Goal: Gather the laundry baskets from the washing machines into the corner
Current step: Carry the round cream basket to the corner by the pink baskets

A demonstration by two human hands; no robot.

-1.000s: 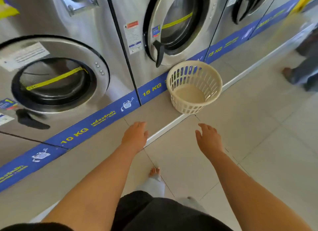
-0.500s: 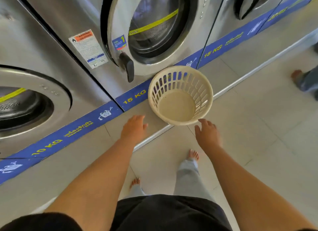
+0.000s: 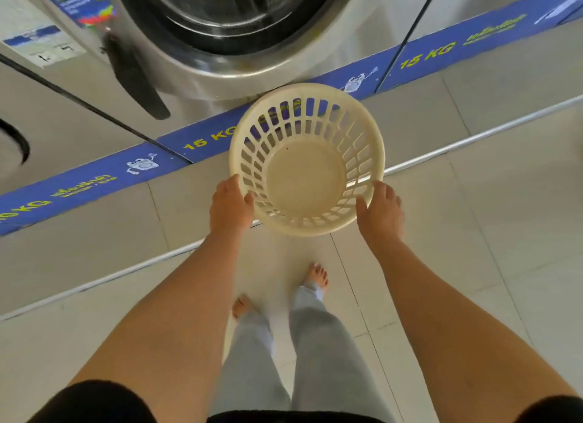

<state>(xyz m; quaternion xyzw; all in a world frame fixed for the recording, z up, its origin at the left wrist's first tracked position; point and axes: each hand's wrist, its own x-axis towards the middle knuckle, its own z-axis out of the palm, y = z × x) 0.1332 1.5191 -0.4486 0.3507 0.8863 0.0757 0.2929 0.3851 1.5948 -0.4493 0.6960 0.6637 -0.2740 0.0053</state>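
Reaching forward, your left hand (image 3: 232,206) now grips the near-left rim of the cream laundry basket (image 3: 306,158), no longer short of it; your right hand (image 3: 380,213) clasps the near-right rim. Basket sits on the ledge (image 3: 492,107) before the washing machine (image 3: 233,41).
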